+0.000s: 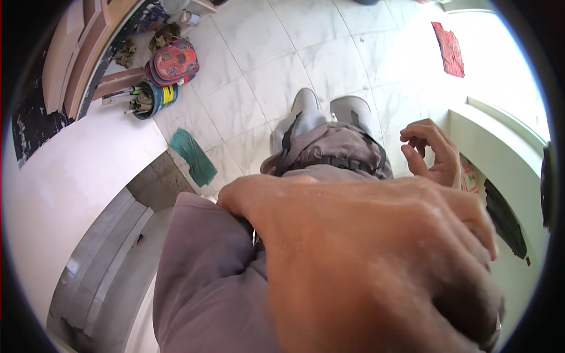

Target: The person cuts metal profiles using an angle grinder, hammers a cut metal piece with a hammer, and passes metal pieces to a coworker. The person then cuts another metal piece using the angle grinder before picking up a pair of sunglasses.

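My left hand (pixel 365 253) fills the lower middle, very close to the camera, with its back towards me. Its fingers are curled down at the right and their tips are hidden, so whatever they may hold does not show. Beyond it, on the right, my right hand (pixel 432 150) is raised with loosely bent fingers, thumb and fingertips apart, and nothing visible between them. Its wrist is hidden behind the left hand. Under both hands are my grey-brown trousers (pixel 329 147) and grey shoes (pixel 306 105). A grey-brown sleeve (pixel 206 265) shows at lower left.
Marble-patterned tiles (pixel 253 76) cover the floor. A green cloth (pixel 193 156) lies left of my feet. Farther left stand a bucket of tools (pixel 159 101) and a red backpack (pixel 176 62). A red cloth (pixel 448 50) lies far right; a white ledge (pixel 500 138) runs along the right.
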A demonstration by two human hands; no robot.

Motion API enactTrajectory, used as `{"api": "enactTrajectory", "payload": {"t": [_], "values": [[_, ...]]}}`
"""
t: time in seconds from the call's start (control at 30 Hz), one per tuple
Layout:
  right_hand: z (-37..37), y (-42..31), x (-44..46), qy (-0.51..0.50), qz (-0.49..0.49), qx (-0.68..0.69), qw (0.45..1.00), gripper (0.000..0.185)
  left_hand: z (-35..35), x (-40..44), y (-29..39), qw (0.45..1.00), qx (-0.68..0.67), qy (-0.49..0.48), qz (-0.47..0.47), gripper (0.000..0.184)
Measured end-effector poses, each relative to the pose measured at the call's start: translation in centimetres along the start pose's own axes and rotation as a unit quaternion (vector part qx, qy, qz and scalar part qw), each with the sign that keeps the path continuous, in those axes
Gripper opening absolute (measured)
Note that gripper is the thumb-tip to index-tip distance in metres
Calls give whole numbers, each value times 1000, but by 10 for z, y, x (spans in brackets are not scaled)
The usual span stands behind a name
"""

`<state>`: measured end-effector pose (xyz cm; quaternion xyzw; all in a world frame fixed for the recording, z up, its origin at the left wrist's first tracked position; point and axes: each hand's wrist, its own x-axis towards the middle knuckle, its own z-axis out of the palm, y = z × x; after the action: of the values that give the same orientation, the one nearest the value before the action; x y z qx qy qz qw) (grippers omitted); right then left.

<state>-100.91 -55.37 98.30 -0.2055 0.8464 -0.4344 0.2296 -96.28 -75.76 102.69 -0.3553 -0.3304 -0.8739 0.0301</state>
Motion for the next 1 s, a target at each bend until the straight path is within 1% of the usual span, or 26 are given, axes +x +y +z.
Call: {"api": "enactTrajectory", "payload": {"t": [0.2, 0.3, 0.37, 0.47, 0.53, 0.6, 0.67, 0.7, 0.73, 0.77, 0.8, 0.83, 0.9, 0.93, 0.97, 1.0], "values": [[13, -1, 49, 9, -33, -23, 999, 18, -41, 7, 39, 1000, 11, -12, 16, 40], [11, 9, 74, -7, 9, -13, 1000, 15, -67, 17, 51, 1000, 1, -13, 14, 41], [6, 16, 99, -26, 38, -14, 999, 13, -85, 30, 57, 999, -28, 14, -24, 34], [0, 46, 151, -31, 75, -35, 996, 15, -129, 55, 56, 997, -11, -51, -52, 35], [-2, 83, 195, -30, 84, -48, 995, 16, -158, 73, 63, 989, 54, -104, -92, 36], [-7, 135, 249, -47, 97, -114, 988, 19, -190, 99, 73, 972, 128, -142, -139, 35], [0, 195, 283, -59, 112, -152, 980, 23, -204, 115, 83, 953, 200, -50, -222, 33], [0, 225, 307, -57, 105, -169, 978, 26, -216, 124, 85, 938, 242, -7, -249, 33], [2, 248, 323, -26, 126, -151, 980, 29, -228, 131, 83, 921, 293, 28, -254, 33], [2, 273, 338, -56, 234, -55, 969, 30, -245, 135, 82, 902, 332, 64, -270, 32], [2, 286, 345, -57, 326, 54, 942, 21, -261, 133, 81, 879, 366, 104, -289, 31], [4, 304, 352, -56, 372, 80, 923, 18, -280, 131, 80, 853, 399, 143, -304, 30], [10, 340, 357, -67, 443, 74, 891, 14, -317, 121, 78, 773, 479, 261, -323, 28], [10, 349, 359, -71, 467, 74, 878, 15, -341, 112, 77, 741, 518, 294, -309, 28], [9, 350, 360, -69, 481, 83, 870, 18, -366, 100, 80, 705, 554, 329, -296, 27], [9, 342, 361, -53, 481, 105, 869, 24, -390, 93, 87, 680, 559, 364, -304, 27]]}}
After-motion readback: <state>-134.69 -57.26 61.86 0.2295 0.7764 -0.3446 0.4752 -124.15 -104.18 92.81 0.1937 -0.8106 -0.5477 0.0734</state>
